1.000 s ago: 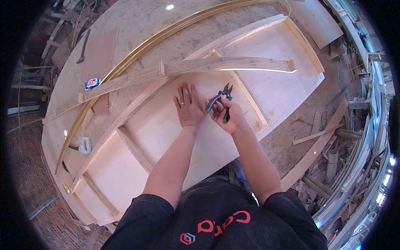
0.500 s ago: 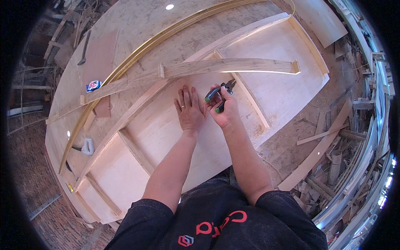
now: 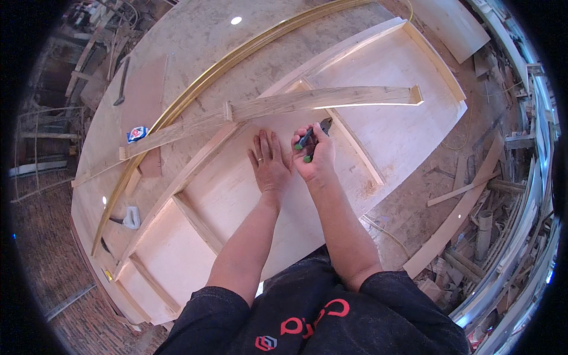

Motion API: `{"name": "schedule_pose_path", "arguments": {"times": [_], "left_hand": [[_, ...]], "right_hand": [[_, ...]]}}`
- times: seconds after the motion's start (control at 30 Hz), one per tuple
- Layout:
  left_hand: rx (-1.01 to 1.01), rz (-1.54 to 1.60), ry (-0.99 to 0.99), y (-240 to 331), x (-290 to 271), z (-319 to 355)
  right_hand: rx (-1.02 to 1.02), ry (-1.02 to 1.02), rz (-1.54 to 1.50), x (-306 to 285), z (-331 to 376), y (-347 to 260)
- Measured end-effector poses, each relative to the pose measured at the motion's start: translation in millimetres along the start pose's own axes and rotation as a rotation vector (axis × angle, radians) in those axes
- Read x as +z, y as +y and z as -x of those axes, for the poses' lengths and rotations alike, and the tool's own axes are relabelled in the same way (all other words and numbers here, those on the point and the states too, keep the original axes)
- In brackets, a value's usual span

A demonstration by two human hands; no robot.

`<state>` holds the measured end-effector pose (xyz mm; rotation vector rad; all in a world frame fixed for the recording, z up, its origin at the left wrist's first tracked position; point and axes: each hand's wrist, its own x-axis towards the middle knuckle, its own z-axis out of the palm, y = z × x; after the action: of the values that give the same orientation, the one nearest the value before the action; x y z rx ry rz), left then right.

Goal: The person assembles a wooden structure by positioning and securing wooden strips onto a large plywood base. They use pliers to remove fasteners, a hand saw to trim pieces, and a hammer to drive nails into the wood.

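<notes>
A pair of pliers point(image 3: 306, 139) with dark, green-tipped handles is gripped in my right hand point(image 3: 315, 160), its jaws pointing up and right toward a wooden crosspiece point(image 3: 355, 147). My left hand point(image 3: 271, 165) lies flat, fingers stretched, on the pale plywood panel point(image 3: 236, 177), just left of my right hand. A ring shows on one finger. The panel has a raised wooden frame point(image 3: 195, 168) with several cross battens. Above both hands, a long curved wooden piece point(image 3: 307, 99) with small end blocks rests across the frame.
A gold-coloured curved strip point(image 3: 207, 74) arcs over the worktable point(image 3: 201, 35) beyond the panel. At the left lie a small blue-and-white packet point(image 3: 137, 134), a white-handled tool point(image 3: 132, 218) and a dark bar point(image 3: 122, 81). Wood offcuts point(image 3: 467, 201) clutter the right side.
My right hand has turned the pliers, and their handles now sit closer together in the palm. My left hand remains flat on the panel. The whole view has shifted slightly.
</notes>
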<state>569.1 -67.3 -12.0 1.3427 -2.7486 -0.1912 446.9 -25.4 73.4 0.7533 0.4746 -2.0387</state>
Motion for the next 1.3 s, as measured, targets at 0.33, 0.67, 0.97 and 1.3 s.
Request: {"name": "schedule_pose_path", "arguments": {"times": [0.33, 0.67, 0.97, 1.3], "left_hand": [[0.010, 0.102, 0.006, 4, -14, 4], [0.040, 0.182, 0.198, 6, -16, -1], [-0.467, 1.413, -0.040, 56, -44, -64], [-0.887, 1.824, -0.196, 63, -71, -134]], "right_hand": [[0.224, -0.137, 0.601, -5, 160, -12], [0.020, 0.117, 1.562, -85, 153, -148], [0.368, -0.062, 1.375, -89, 124, -106], [0.474, -0.044, 1.091, -30, 12, -83]]}}
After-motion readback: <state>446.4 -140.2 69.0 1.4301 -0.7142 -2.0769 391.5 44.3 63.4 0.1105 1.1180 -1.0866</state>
